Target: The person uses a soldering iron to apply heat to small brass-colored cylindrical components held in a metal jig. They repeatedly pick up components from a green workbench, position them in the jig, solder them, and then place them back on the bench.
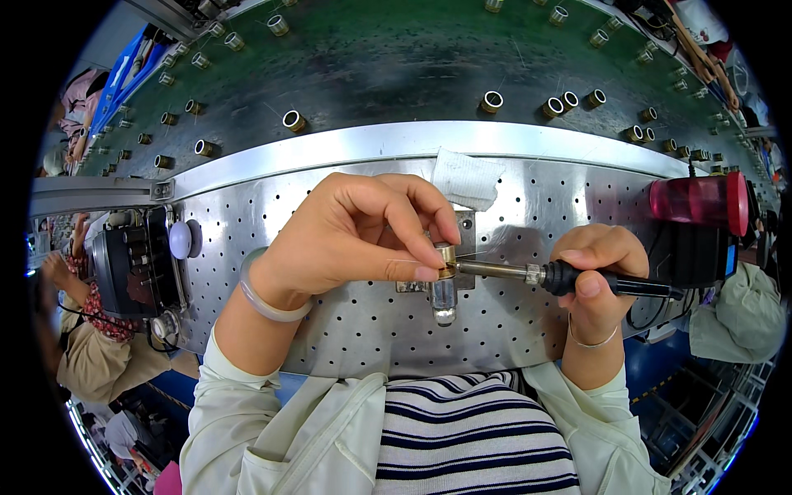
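Observation:
In the middle of the perforated metal worktop [272, 198], my left hand [355, 219] pinches a small bulb-like part [444, 295] at its brass-coloured collar. Its clear, shiny lower end points toward me. A thin wire shows at the left fingertips; where it ends is hidden. From the right, my right hand [606, 260] grips a soldering iron [503, 270] by its black handle, fingers closed round it. The iron's metal tip meets the brass collar or stops just beside it; I cannot tell which. A metal fixture [467, 239] lies partly hidden beneath the part.
Beyond a metal rail [371, 142] runs a green belt [396, 62] carrying several small brass-coloured cylinders [294, 120]. A white cloth [467, 179] lies by the rail. A red cylindrical container [693, 200] stands right, a black device [132, 260] left. Other people sit at left.

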